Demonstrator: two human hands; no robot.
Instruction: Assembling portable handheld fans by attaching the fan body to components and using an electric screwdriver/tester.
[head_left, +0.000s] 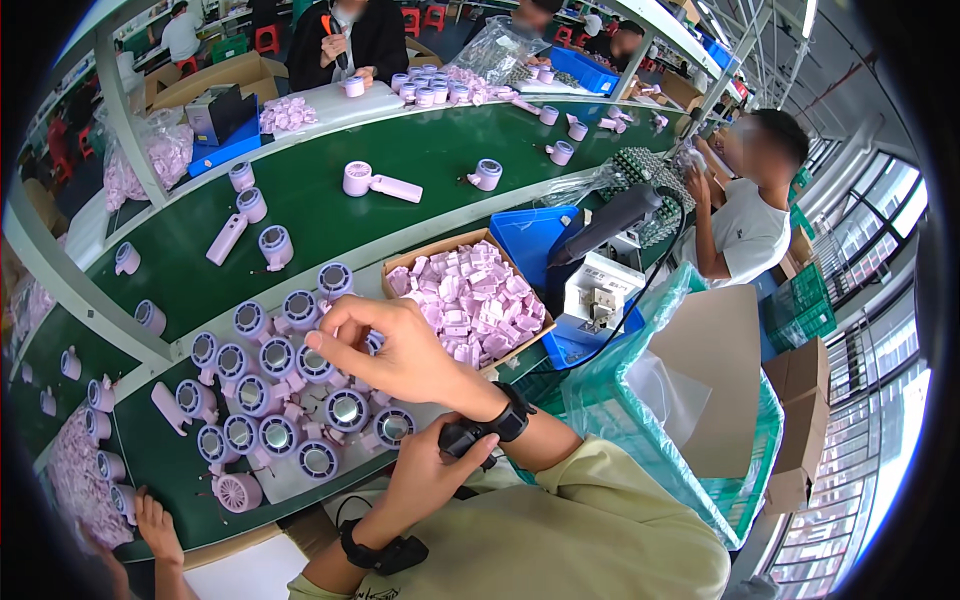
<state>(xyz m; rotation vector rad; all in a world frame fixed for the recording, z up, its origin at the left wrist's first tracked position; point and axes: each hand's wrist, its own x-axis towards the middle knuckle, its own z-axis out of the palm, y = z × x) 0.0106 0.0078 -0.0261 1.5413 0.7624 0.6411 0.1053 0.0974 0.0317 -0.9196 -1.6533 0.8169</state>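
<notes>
Cluster of lilac round fan heads [290, 390] lay face-up on the grey mat [300, 480], short axes vertical, judged light, rigid plastic, best pinched at the rim; right hand [400, 350] hovered above, fingertips pinched, contents indiscernible; left hand [430, 480] loosely curled, apparently empty.

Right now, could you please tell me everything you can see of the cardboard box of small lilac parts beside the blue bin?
The cardboard box is a shallow, open-topped tray of plain brown card with low walls and no lid. It lies flat at the near edge of the green conveyor belt, turned cornerwise to the view. It is heaped nearly to the rim with small pale lilac plastic parts, jumbled loosely. Its right side meets the blue bin; the right hand is raised just left of its near corner, not touching it as far as can be seen.
</notes>
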